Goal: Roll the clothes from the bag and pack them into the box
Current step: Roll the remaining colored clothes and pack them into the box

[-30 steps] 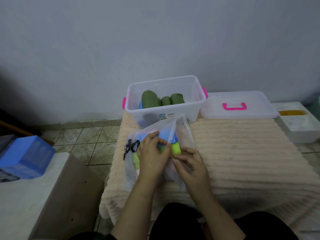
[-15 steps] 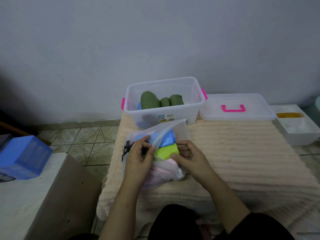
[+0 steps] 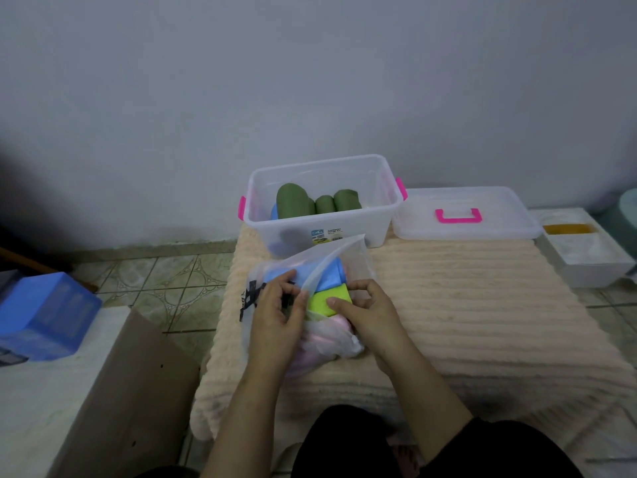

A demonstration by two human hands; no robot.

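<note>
Fluffy mat [image 3: 482, 305], bag [image 3: 358, 257] mouth facing box [image 3: 379, 215]

A room in a home: a ribbed cream blanket [image 3: 482, 305] spread low beside a patterned tile floor [image 3: 165, 288] and plain painted wall [image 3: 310, 81], with a clear plastic storage box [image 3: 375, 215] holding rolled clothes [image 3: 296, 201].

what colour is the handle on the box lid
Bright pink, on the clear lid's handle, head view.
</note>
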